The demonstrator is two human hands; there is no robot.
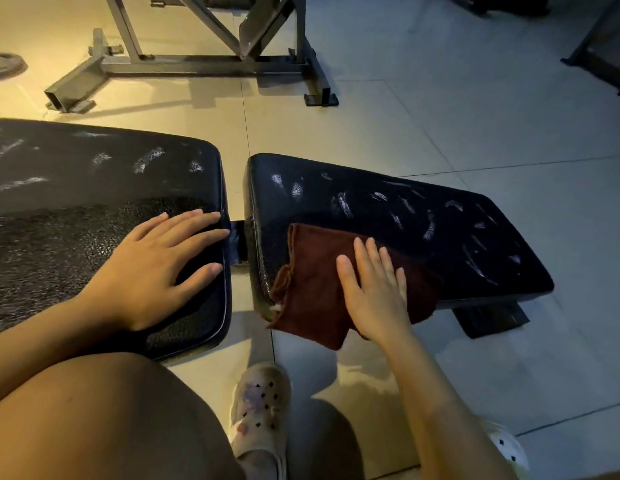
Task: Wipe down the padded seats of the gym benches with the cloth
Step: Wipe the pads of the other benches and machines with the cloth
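Note:
Two black padded bench sections lie side by side with a narrow gap between them. The longer pad (76,188) is on the left, the shorter seat pad (423,216) on the right; both show worn, cracked patches. A dark red cloth (315,292) lies folded on the near left corner of the right pad and hangs over its front edge. My right hand (374,292) presses flat on the cloth, fingers spread. My left hand (163,265) rests flat on the near right end of the left pad, holding nothing.
A grey steel machine frame (197,60) stands on the tiled floor behind the bench. A weight plate (5,64) lies at far left. Dark equipment (603,53) sits at the upper right. My knee (111,420) and pale clogs (260,410) are close below the pads.

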